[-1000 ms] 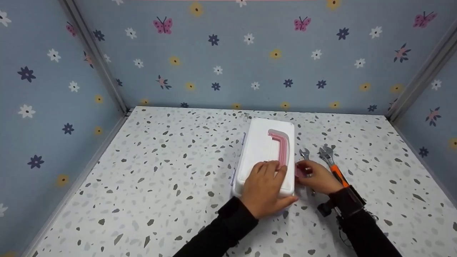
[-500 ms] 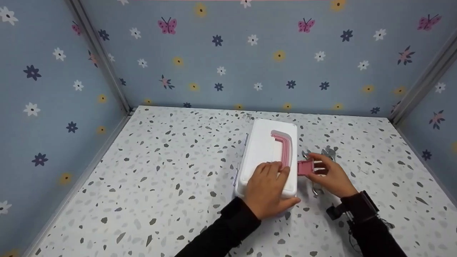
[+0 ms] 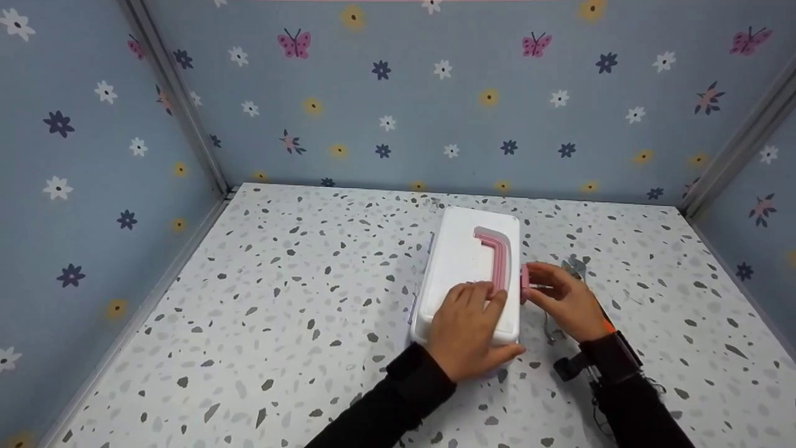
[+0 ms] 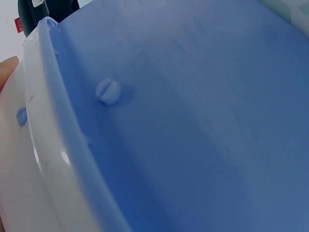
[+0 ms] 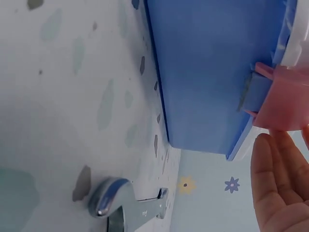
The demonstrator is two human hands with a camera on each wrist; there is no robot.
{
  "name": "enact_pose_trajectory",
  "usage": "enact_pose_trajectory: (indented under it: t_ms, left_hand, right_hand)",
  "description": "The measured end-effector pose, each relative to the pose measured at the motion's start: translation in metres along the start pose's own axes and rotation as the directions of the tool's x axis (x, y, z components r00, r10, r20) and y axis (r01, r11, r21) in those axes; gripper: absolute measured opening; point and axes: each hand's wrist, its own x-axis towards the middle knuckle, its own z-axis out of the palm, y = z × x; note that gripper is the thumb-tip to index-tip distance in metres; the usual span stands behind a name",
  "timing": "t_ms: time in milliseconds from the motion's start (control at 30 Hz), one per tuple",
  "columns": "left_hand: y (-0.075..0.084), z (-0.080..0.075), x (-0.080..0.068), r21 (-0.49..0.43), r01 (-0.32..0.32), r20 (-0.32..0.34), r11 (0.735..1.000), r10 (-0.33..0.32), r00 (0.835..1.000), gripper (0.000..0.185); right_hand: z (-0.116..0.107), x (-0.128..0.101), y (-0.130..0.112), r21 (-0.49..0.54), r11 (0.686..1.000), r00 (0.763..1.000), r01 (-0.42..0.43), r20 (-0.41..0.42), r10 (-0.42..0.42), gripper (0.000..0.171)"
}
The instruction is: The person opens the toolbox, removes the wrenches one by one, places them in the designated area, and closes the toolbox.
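A plastic box (image 3: 460, 249) has a white lid with a pink handle (image 3: 499, 264) lying in a recess, and a blue body (image 5: 203, 72). My left hand (image 3: 466, 330) rests on the near part of the lid, fingertips beside the handle. At the box's right side, my right hand (image 3: 563, 305) pinches a pink latch (image 3: 525, 283) between thumb and fingers. The right wrist view shows the latch reaching from the blue body to the lid edge, fingertips on its outer edge; how far it is pressed in, I cannot tell.
Right of the box lie an open-end wrench (image 3: 555, 337) and an adjustable wrench (image 3: 575, 266), both partly hidden by the right hand. Purple latches (image 3: 413, 308) show on the box's left side. Flower-patterned walls (image 3: 410, 112) stand around the speckled table (image 3: 298, 348).
The right hand first drew the pink latch outward, then moved left with it. The latch now appears edge-on close to the box. The left hand has stayed on the lid.
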Motion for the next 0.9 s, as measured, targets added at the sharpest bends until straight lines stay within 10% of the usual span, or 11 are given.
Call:
enact_pose_trajectory:
  t_ms: [900]
  left_hand:
    - [0.0004, -0.0004, 0.0002, -0.017, 0.011, 0.026, 1.0, -0.011, 1.0, 0.082]
  right_hand:
    - [0.0038, 0.001, 0.0033, -0.068, 0.982, 0.979, -0.175, 0.093, 0.181, 0.053]
